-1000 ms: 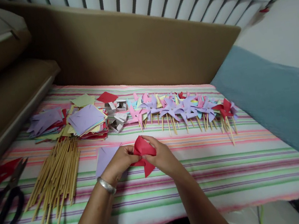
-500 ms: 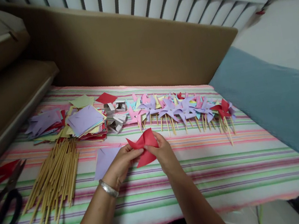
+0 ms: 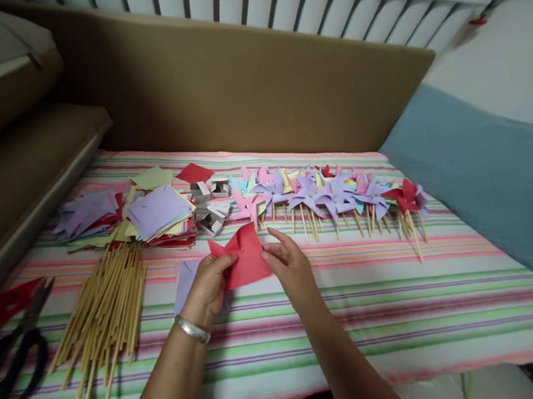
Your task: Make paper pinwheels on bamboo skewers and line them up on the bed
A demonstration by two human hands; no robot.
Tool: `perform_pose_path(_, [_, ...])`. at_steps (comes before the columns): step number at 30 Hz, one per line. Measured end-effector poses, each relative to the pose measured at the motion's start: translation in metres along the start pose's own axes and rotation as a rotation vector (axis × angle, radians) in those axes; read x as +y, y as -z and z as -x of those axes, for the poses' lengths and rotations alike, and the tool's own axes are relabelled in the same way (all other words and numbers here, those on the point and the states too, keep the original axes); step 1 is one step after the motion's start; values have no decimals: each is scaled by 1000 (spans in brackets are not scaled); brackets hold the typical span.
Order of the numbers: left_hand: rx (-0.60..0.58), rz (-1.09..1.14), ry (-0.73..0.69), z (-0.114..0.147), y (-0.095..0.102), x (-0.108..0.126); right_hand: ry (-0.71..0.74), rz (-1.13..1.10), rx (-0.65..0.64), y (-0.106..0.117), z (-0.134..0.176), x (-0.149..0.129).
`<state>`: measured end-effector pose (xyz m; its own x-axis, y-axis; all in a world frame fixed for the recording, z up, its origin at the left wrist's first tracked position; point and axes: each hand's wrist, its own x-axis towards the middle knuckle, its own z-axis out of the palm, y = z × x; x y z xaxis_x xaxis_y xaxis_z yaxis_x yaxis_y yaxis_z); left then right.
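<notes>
A red paper square [image 3: 248, 256] hangs in the air above the striped cloth, its left corners folded inward and its right part lying flat. My left hand [image 3: 213, 279], a silver bracelet at its wrist, pinches the folded left side with the thumb on top. At the right edge of the sheet, my right hand [image 3: 289, 263] has thumb and fingertips closed on the paper, with the index finger raised. Partly hidden beneath my left hand lies a purple paper sheet [image 3: 186, 283].
Wooden sticks [image 3: 104, 306] lie fanned at left beside black-handled scissors [image 3: 21, 346]. Stacked paper squares [image 3: 160, 213] and small open boxes [image 3: 213, 215] sit behind. Finished pinwheels [image 3: 337, 195] line the back right. A brown board [image 3: 249, 87] stands behind the striped cloth [image 3: 394, 334].
The red paper's right side has opened out from its fold and now lies flat. My right hand has shifted slightly right, to the sheet's edge, while my left hand keeps its pinch.
</notes>
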<state>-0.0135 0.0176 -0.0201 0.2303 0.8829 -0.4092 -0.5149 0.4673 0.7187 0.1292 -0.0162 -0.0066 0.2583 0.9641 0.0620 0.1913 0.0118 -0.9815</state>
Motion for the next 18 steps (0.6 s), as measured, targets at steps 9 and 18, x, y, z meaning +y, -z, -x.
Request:
perform_pose_path(9, [84, -64, -75, -5, 12, 14, 503, 453, -201, 6, 9, -2])
perform_pose_path(18, [62, -237, -55, -4, 8, 10, 427, 428, -197, 8, 5, 2])
